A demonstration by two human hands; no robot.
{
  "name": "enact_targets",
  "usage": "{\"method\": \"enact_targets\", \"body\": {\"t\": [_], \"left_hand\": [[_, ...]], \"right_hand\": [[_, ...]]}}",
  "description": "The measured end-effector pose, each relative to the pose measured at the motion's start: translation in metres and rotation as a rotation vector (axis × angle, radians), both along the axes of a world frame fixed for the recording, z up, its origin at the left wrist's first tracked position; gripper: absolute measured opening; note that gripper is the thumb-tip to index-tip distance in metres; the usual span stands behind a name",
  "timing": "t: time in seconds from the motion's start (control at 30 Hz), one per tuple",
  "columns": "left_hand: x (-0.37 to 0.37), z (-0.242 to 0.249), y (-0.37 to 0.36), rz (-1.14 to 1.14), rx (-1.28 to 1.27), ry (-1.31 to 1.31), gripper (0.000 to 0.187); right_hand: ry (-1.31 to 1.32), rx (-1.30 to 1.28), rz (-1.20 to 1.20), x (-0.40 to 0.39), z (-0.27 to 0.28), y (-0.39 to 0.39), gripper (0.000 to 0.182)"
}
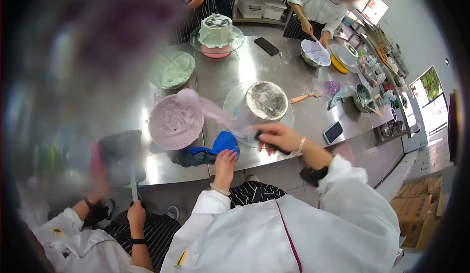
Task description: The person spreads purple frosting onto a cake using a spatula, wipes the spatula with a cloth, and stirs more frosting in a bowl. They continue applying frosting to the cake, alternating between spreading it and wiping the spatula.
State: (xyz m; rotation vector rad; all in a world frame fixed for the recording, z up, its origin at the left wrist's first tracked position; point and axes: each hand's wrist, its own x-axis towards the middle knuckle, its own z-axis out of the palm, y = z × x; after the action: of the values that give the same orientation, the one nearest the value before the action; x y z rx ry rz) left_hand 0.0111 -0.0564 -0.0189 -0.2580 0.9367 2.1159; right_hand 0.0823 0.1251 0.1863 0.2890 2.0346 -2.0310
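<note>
My right hand [279, 138] is closed on the dark handle of a spatula [215, 112], whose blade is smeared with pale purple cream and reaches left over the edge of a bowl of purple cream [175, 122]. Just beyond that hand, a round cake [267, 100] with a dark speckled top stands on a glass turntable [235, 94]. My left hand [225, 164] rests its fingertips on a blue cloth [226, 143] at the table's front edge, beside a dark cloth [193, 159]. Whether those fingers pinch the blue cloth is unclear.
A bowl of green cream [177, 70] and a pale green cake [215, 30] stand farther back. Phones [333, 132] and a wooden-handled spatula [302, 97] lie rightward on the steel table [264, 163]. Co-workers stand at left and across. A purple blur covers the upper left.
</note>
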Motion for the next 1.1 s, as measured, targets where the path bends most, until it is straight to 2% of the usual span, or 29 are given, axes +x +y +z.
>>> {"method": "enact_targets", "body": {"t": [0.03, 0.07, 0.17, 0.2, 0.27, 0.3, 0.37, 0.4, 0.47, 0.57, 0.63, 0.73, 0.87, 0.93, 1.0, 1.07, 1.1], "left_hand": [[0.006, -0.003, 0.020, -0.077, 0.028, -0.080, 0.034], [0.011, 0.004, 0.037, -0.050, 0.040, -0.075, 0.034], [0.017, 0.027, 0.071, -0.029, -0.022, -0.207, 0.042], [0.020, 0.030, 0.073, -0.021, 0.028, -0.197, 0.045], [0.031, 0.028, 0.076, 0.017, 0.081, -0.189, 0.049], [0.034, 0.026, 0.077, 0.040, 0.102, -0.167, 0.048], [0.035, 0.025, 0.077, 0.086, 0.130, -0.140, 0.047], [0.035, 0.028, 0.079, 0.110, 0.143, -0.169, 0.047], [0.039, 0.027, 0.080, 0.149, 0.166, -0.216, 0.047], [0.035, 0.019, 0.078, 0.161, 0.214, -0.220, 0.046], [0.033, 0.017, 0.080, 0.161, 0.203, -0.183, 0.047], [0.030, 0.021, 0.078, 0.143, 0.170, -0.169, 0.052], [0.025, 0.023, 0.074, 0.110, 0.154, -0.198, 0.046], [0.024, 0.024, 0.073, 0.092, 0.152, -0.115, 0.047], [0.021, 0.023, 0.072, 0.077, 0.148, -0.136, 0.046], [0.019, 0.023, 0.071, 0.065, 0.145, -0.159, 0.046], [0.018, 0.024, 0.070, 0.070, 0.149, -0.172, 0.040]], "right_hand": [[0.082, 0.226, 0.041, 0.009, 0.023, 0.030, 0.038], [0.089, 0.444, 0.046, 0.016, 0.052, 0.053, 0.040], [0.412, 1.460, 0.412, 0.010, 0.120, 0.113, 0.036], [0.429, 1.460, 0.446, 0.001, 0.137, 0.114, 0.036], [0.562, 1.946, 0.691, -0.019, 0.154, 0.105, 0.029], [0.590, 1.943, 0.714, -0.032, 0.152, 0.097, 0.029], [0.923, 2.038, 0.904, -0.057, 0.142, 0.073, 0.021], [0.944, 2.035, 0.924, -0.066, 0.137, 0.059, 0.021], [0.929, 2.270, 1.233, -0.072, 0.126, 0.034, 0.012], [0.875, 2.321, 1.370, -0.063, 0.130, 0.011, 0.011], [0.910, 2.309, 1.383, -0.058, 0.136, 0.004, 0.009], [0.648, 2.299, 1.381, -0.062, 0.144, 0.003, 0.011], [0.680, 2.293, 1.233, -0.061, 0.171, -0.004, 0.013], [0.701, 2.280, 1.185, -0.073, 0.165, -0.002, 0.013], [0.722, 2.269, 1.133, -0.086, 0.152, 0.004, 0.012], [0.540, 2.242, 1.174, -0.098, 0.137, 0.008, 0.011], [0.530, 2.240, 1.178, -0.097, 0.139, 0.006, 0.011]]}}
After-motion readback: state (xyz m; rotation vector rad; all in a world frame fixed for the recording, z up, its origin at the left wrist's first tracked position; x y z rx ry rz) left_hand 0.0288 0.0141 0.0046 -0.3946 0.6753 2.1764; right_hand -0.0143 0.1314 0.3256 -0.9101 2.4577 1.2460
